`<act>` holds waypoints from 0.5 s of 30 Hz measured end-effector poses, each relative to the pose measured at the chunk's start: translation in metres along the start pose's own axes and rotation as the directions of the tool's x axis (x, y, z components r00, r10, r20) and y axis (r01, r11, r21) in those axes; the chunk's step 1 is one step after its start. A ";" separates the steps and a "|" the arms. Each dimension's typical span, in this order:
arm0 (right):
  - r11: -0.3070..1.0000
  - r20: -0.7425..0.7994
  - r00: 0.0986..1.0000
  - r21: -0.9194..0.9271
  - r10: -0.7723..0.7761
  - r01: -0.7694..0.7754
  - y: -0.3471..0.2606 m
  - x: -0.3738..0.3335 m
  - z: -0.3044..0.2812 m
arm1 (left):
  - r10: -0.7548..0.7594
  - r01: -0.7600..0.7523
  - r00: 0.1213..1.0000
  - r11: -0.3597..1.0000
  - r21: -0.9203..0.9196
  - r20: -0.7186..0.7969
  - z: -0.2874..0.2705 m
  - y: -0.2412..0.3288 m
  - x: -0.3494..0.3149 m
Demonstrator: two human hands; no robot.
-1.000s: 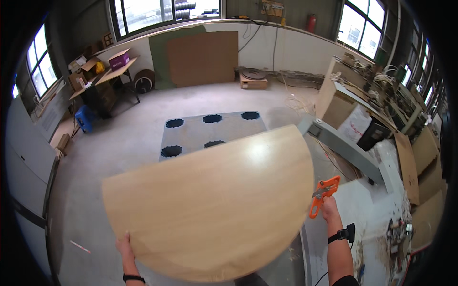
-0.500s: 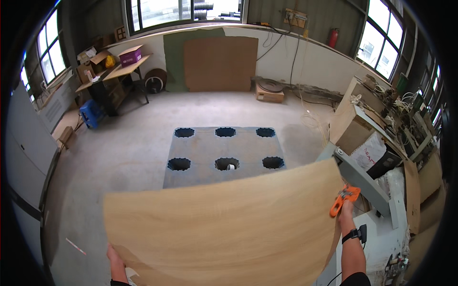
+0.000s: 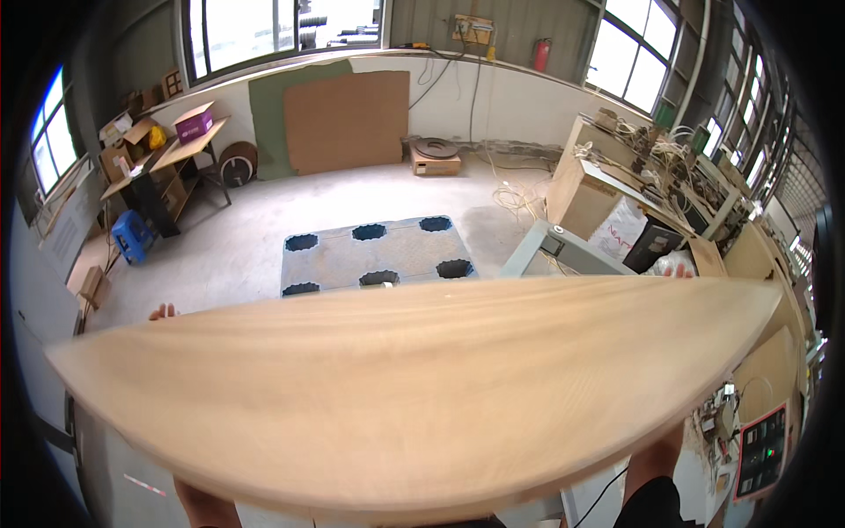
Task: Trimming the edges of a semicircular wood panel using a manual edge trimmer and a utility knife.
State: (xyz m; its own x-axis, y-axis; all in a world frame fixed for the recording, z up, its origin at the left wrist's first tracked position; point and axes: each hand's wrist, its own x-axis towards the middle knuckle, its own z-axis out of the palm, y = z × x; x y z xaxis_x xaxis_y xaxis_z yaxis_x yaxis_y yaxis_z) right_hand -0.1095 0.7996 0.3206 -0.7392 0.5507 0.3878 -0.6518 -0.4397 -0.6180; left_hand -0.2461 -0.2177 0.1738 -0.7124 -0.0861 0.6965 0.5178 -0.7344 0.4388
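Note:
A large wood-grain board [image 3: 422, 387] fills the lower half of the view, raised close and slightly blurred. My left hand [image 3: 164, 311] grips its far edge on the left; only the fingertips show above it. My right hand [image 3: 678, 273] holds the same far edge on the right, with fingertips alone in sight. Both palms and most of the forearms are hidden beneath the board. The orange tool by my right hand earlier is out of sight.
A grey-blue plastic pallet [image 3: 361, 251] with several scalloped holes lies on the floor ahead. To its right stand a grey metal frame [image 3: 572, 251] and a cluttered bench [image 3: 598, 189]. A table with boxes [image 3: 189, 145] and a blue stool [image 3: 132, 236] are at left.
The board has come up and closer, tilting flatter, and now spans more of the view. Both hands have gone from its sides to its far edge. The view has turned right.

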 end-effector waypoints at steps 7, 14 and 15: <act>0.960 -0.365 0.895 -0.014 0.257 -0.281 0.108 -0.139 -0.102 | -0.369 0.726 0.621 0.602 0.332 -0.691 0.171 -0.137 -0.199; 0.890 -0.571 0.698 0.144 0.432 -0.433 0.232 -0.268 -0.233 | -0.621 0.651 0.524 -0.150 0.744 -0.584 0.296 -0.183 -0.381; 0.884 -0.591 0.672 0.170 0.446 -0.436 0.241 -0.283 -0.247 | -0.648 0.616 0.506 -0.191 0.764 -0.569 0.309 -0.185 -0.392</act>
State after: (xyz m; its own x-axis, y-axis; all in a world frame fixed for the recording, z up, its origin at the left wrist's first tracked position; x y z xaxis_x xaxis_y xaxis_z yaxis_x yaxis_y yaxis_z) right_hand -0.0151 0.7127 -0.1071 -0.6868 0.5937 -0.4193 -0.2821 -0.7494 -0.5990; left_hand 0.0833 0.1598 -0.0048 -0.9656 0.0491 -0.2553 -0.1755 0.6014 0.7794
